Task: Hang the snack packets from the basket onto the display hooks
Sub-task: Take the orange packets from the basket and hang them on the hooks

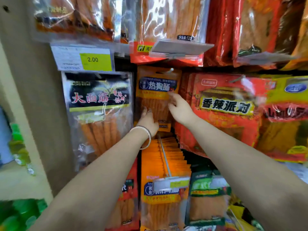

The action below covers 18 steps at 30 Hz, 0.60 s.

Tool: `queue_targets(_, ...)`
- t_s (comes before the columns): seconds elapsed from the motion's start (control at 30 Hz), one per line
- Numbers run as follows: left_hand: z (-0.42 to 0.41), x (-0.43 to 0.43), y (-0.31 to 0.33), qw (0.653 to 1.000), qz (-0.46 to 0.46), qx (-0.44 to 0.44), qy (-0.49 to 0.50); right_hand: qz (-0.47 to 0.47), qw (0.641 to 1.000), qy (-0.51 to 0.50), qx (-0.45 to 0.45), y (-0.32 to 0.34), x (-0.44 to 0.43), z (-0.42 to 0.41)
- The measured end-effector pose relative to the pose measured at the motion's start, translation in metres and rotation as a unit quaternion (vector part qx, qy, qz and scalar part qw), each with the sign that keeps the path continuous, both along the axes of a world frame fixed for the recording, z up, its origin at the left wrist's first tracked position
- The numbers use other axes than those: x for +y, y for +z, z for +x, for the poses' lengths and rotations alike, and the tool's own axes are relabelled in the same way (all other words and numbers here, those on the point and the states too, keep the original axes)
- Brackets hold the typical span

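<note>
**Orange packet held upright in a narrow slot of the display**

The orange snack packet (pixel 156 87) sits in the far middle of the hanging display, boxed in on every side. Its left edge is just beside a black-labelled packet (pixel 98 100), and its right edge meets a stack of red packets (pixel 225 110). The red bottom edge of an upper-row packet (pixel 166 59) and a grey tag holder (pixel 180 47) overhang its top. Below it, a full row of matching orange packets (pixel 166 157) hangs on a hook rod (pixel 164 157) that runs toward the near side and ends in a price tag (pixel 171 182). The only open room is straight out toward the person, where both forearms come in.

The packet's long axis is vertical. Its blue name band is at the top, the clear window showing orange sticks is below, and the printed face is turned toward the person. A bright spot at the top right corner seems to be the hang hole, but blur hides any hook there.

The left grip (pixel 147 119), with a bracelet (pixel 146 135) on its wrist, lies on the packet's lower left face with fingers straight and pointing up. The right grip (pixel 179 108) reaches the packet's right edge below the blue band. Its fingers are bent there, and I cannot tell whether they pinch the edge or only touch it.

A yellow tag reading 2.00 (pixel 95 60) hangs at the upper left.
</note>
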State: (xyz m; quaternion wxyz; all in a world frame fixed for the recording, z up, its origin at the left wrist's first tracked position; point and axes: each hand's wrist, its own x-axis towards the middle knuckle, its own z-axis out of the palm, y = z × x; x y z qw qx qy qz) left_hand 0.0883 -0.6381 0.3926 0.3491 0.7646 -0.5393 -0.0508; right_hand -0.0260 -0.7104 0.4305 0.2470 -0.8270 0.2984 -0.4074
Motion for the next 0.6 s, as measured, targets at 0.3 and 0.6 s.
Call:
queue_targets(0.3, -0.074, 0.16, -0.075, 0.975, -0.181, 0.104, -0.075, 0.139, 0.984, 0.061, -0.094, -0.086, 0.138, -0.107)
queue_targets(0.6, -0.182, 0.441, -0.317, 0.884, 0.164, 0.42, 0.124, 0.422, 0.897, 0.071, 0.109, -0.329, 0.333, -0.194)
